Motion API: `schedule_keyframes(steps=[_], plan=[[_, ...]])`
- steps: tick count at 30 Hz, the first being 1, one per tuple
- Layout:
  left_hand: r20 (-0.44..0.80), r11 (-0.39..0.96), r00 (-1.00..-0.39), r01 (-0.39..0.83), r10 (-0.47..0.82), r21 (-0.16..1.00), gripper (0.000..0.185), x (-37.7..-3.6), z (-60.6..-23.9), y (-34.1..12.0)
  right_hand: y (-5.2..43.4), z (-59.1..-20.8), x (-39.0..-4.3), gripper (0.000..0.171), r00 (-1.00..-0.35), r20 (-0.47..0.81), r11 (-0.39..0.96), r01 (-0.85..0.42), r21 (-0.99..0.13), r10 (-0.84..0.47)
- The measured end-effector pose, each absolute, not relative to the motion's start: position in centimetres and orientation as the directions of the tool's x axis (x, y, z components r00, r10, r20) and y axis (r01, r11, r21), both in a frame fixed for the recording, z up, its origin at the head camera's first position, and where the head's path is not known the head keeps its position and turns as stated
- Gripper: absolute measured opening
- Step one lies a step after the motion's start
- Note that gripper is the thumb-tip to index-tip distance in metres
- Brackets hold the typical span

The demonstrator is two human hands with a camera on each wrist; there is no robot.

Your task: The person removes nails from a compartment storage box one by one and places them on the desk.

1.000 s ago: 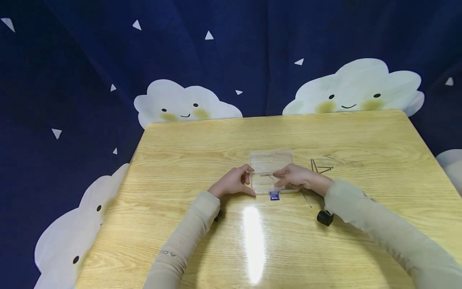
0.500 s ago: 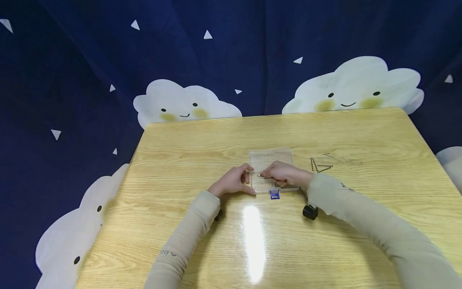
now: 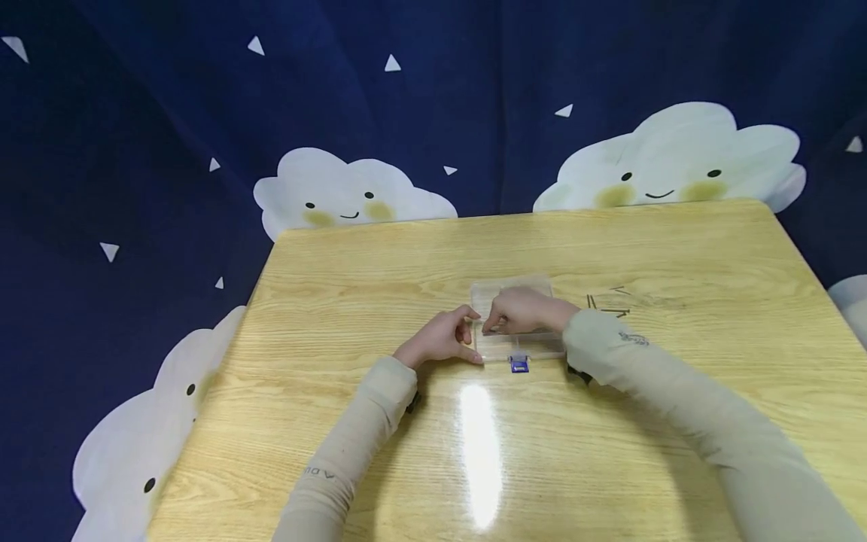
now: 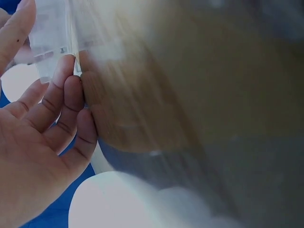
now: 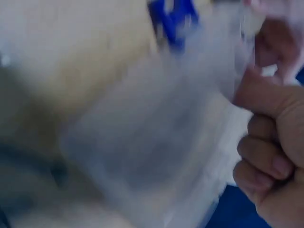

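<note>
A clear plastic box [image 3: 497,350] with a blue latch [image 3: 519,364] on its front stands with its lid [image 3: 484,292] folded back. My left hand [image 3: 442,337] grips the box's left end, thumb at the front corner and fingers at the back. In the left wrist view its fingertips [image 4: 66,66] lie along the clear wall. My right hand [image 3: 524,310] reaches across the lid, thumb and forefinger pinching a nail low over the left part of the box. The nail is mostly hidden by the fingers. The right wrist view is blurred, with the other fingers [image 5: 261,166] curled in.
Several nails [image 3: 614,311] lie loose on the wooden table [image 3: 379,286], right of the box. Two finer ones [image 3: 619,289] lie farther back. A dark blue curtain [image 3: 379,98] with white clouds hangs behind the table.
My right hand has moved left and away from me, from the middle of the box to its left part and over the lid. The left hand keeps its place.
</note>
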State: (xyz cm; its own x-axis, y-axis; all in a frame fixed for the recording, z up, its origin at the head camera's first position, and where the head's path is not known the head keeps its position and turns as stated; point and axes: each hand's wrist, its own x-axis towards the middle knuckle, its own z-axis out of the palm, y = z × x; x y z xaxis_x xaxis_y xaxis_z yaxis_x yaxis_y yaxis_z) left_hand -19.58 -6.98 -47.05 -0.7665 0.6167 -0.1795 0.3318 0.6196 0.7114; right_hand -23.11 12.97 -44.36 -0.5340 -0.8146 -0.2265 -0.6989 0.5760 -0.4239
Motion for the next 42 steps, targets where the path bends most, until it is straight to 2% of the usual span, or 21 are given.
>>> schedule_keyframes(steps=[3,8,17,27,31,35,39,42], plan=[[-0.174,0.615,-0.764,0.339,0.622,0.712,0.067,-19.6,-47.0,-7.0,13.4,-44.0,-24.0,0.047,-0.436,-0.275,0.512,-0.780,-0.360,-0.857],[-0.177,0.610,-0.754,0.345,0.633,0.713,0.067,-19.5,-47.4,-6.8,14.0,-44.4,-24.6,0.046,-0.379,-0.293,0.465,-0.821,-0.331,-0.878],[-0.175,0.606,-0.751,0.348,0.637,0.715,0.068,-19.4,-47.5,-6.8,15.1,-46.2,-24.6,0.027,-0.352,-0.149,0.381,-0.827,-0.414,-0.924],[-0.190,0.627,-0.757,0.342,0.625,0.699,0.068,-19.6,-47.3,-6.9,15.6,-46.9,-24.6,0.022,-0.326,-0.012,0.297,-0.845,-0.444,-0.945],[-0.185,0.628,-0.757,0.350,0.627,0.695,0.068,-19.7,-47.3,-7.0,15.6,-47.3,-24.7,0.020,-0.343,0.021,0.293,-0.832,-0.470,-0.939],[-0.177,0.624,-0.755,0.359,0.631,0.694,0.068,-19.8,-47.3,-7.0,15.6,-47.6,-24.9,0.014,-0.385,0.050,0.295,-0.777,-0.556,-0.922],[-0.179,0.621,-0.752,0.358,0.635,0.698,0.068,-19.9,-47.2,-7.0,15.6,-47.7,-25.0,0.007,-0.460,0.028,0.305,-0.633,-0.712,-0.888],[-0.189,0.624,-0.751,0.350,0.633,0.698,0.068,-19.9,-47.2,-7.0,15.8,-47.7,-25.1,0.009,-0.524,-0.022,0.325,-0.496,-0.805,-0.852]])
